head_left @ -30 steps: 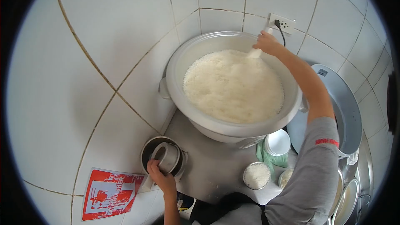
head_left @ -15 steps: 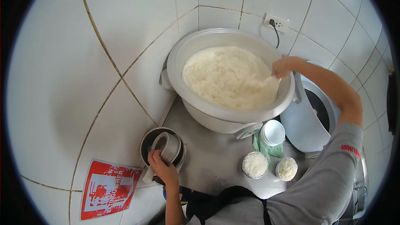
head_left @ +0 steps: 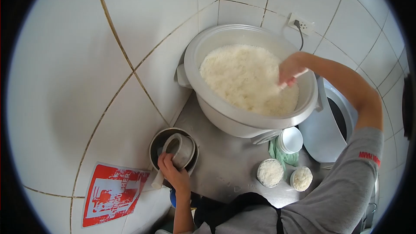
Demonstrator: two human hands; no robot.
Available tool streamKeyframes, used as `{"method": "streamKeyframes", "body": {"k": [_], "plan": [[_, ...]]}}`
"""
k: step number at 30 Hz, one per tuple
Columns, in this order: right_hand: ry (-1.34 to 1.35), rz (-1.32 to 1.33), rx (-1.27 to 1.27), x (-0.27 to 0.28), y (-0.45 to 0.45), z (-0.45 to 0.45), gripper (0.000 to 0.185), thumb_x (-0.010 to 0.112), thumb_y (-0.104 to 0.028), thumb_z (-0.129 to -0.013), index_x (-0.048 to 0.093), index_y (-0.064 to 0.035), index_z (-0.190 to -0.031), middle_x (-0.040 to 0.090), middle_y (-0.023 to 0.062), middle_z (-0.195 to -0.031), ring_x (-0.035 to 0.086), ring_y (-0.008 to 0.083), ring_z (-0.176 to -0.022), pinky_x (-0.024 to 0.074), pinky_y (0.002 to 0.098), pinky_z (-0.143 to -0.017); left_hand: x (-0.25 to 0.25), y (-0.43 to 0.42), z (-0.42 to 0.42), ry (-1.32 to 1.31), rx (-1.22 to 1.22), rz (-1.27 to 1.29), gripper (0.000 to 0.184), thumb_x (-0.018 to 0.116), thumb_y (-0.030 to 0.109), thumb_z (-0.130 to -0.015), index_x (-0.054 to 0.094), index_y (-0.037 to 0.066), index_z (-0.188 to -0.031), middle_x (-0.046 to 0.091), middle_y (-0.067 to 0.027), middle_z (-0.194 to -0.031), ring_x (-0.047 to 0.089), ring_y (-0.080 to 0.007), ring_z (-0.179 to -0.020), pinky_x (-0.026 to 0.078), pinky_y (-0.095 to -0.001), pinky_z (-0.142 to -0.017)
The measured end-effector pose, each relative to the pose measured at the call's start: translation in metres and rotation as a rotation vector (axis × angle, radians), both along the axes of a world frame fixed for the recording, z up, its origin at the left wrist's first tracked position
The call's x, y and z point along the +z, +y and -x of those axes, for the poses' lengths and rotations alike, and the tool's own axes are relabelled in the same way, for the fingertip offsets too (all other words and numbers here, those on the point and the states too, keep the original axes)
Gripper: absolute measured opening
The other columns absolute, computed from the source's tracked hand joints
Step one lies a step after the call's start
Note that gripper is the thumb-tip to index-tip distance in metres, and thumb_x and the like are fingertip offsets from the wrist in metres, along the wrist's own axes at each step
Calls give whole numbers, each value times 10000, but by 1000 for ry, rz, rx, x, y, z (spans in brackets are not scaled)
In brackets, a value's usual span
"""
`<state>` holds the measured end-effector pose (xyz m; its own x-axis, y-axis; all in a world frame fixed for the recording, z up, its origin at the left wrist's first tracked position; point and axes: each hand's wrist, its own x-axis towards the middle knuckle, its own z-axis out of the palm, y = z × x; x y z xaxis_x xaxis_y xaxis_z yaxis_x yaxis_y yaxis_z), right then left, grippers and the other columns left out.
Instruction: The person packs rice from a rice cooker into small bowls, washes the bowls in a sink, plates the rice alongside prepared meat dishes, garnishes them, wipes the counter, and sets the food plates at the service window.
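Note:
A large white cooker [head_left: 206, 99] is full of cooked rice [head_left: 242, 78]. Over the right part of the rice, my right hand [head_left: 293, 68] is closed on the handle of a white paddle [head_left: 300, 73], whose blade is blurred at the rice. At the lower left, my left hand [head_left: 173, 174] grips a small metal cup [head_left: 184, 151] by its side, tilted inside the mouth of a dark-bottomed metal pot [head_left: 155, 142]. Two small cups of rice, one [head_left: 270, 173] beside the other [head_left: 301, 178], stand on the metal counter [head_left: 221, 164].
Stacked white bowls [head_left: 290, 140] rest on a green cloth [head_left: 277, 152] before the cooker. A grey-blue lid [head_left: 323, 134] leans at the cooker's right. Tiled walls rise behind and left, with a power outlet [head_left: 302, 24] and a red sign [head_left: 113, 195].
My right hand has come down from the back rim to the right part of the rice, with the paddle. My left hand keeps its hold on the metal cup. The view has shifted slightly.

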<state>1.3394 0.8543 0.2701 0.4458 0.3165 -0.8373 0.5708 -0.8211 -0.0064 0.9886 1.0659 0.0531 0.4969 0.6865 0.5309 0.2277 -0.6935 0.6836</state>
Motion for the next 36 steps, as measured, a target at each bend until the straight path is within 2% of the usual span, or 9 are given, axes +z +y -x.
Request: {"method": "streamKeyframes", "body": {"k": [5, 6, 7, 10, 13, 19, 25, 30, 36], "plan": [[-483, 119, 318, 23, 78, -62, 248, 602, -288, -753, 661, -63, -838, 609, 56, -655, 583, 149, -591, 445, 275, -628, 0, 3, 2, -2, -20, 34, 467, 418, -183, -527, 442, -3, -957, 449, -196, -1047, 426, -365, -1020, 312, -385, -909], [-651, -7, 177, 33, 87, -71, 204, 623, -277, -723, 661, -85, -781, 637, 66, -702, 618, 149, -616, 432, 319, -746, -1, 2, 1, 0, -15, 32, 470, 420, -184, -523, 442, -2, -956, 449, -197, -1046, 427, -366, -1019, 313, -385, -908], [-836, 33, 340, 42, 99, -65, 117, 589, -201, -736, 637, -96, -756, 646, 67, -755, 626, 167, -687, 366, 391, -839, 3, 1, 1, 0, -15, 59, 477, 425, -187, -512, 443, -3, -952, 448, -197, -1049, 428, -366, -1019, 315, -382, -908], [-1392, -272, 574, -16, 103, -135, 103, 536, -147, -756, 614, -116, -817, 644, 48, -803, 619, 192, -777, 296, 431, -881, 1, 1, 0, -6, -11, 30, 479, 427, -185, -510, 443, -2, -953, 446, -196, -1048, 428, -365, -1019, 320, -379, -905], [-1105, -362, 550, -62, 101, -157, 174, 502, -177, -789, 609, -180, -926, 613, 25, -928, 563, 205, -935, 293, 466, -854, -4, 4, 1, -7, -20, 27, 479, 430, -184, -513, 442, -2, -955, 444, -195, -1046, 432, -362, -1016, 324, -376, -904], [-835, -515, 459, -58, 62, -129, 279, 518, -238, -812, 592, -184, -1075, 595, 36, -966, 531, 196, -963, 269, 436, -849, 0, 2, 2, -10, -15, 37, 490, 469, -184, -508, 469, 4, -960, 428, -197, -1079, 433, -373, -1036, 342, -404, -896], [-769, -449, 651, -6, 76, -101, 229, 527, -231, -812, 609, -156, -1012, 613, 37, -917, 538, 194, -873, 257, 382, -824, -3, 4, 1, -3, -15, -4, 466, 461, -178, -518, 465, 2, -948, 443, -195, -1059, 437, -373, -1027, 344, -403, -891], [-1047, -548, 642, -69, 122, -133, 198, 536, -251, -785, 636, -208, -951, 583, -4, -986, 552, 196, -909, 276, 404, -836, -1, 2, 2, -2, -23, 10, 463, 457, -178, -529, 462, 0, -957, 440, -198, -1065, 434, -379, -1031, 342, -403, -895], [-683, -655, 799, -45, 111, -68, 170, 529, -235, -802, 646, -183, -915, 602, 23, -871, 545, 190, -873, 287, 380, -820, -3, 0, 3, -21, -33, -17, 477, 458, -176, -536, 455, -3, -980, 430, -200, -1073, 428, -382, -1029, 333, -405, -902]]}}
